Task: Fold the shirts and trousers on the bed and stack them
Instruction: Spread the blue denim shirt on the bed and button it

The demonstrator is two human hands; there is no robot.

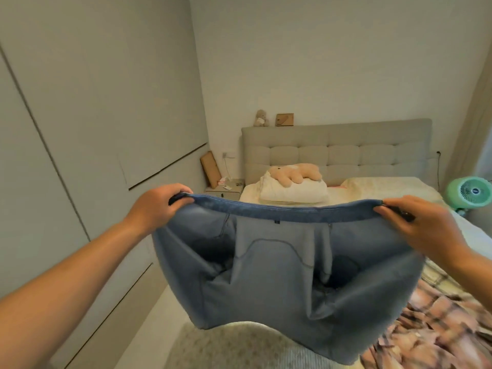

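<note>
Blue jeans [279,275] are held up mid-air at 6 o'clock, above the bed [399,190]. Waistband corners are pinched by left hand [157,206] and right hand [423,227]. Denim judged heavy, limp, non-slippery; waistband is the firmest hold.

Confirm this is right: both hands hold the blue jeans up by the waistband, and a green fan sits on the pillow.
Not quite. The hands do hold the jeans by the waistband, but the head view shows a plush toy on the pillow; the fan stands beside the bed.

Teddy bear [294,174] on pillow [292,191] (green fan [470,191] nearby).
</note>
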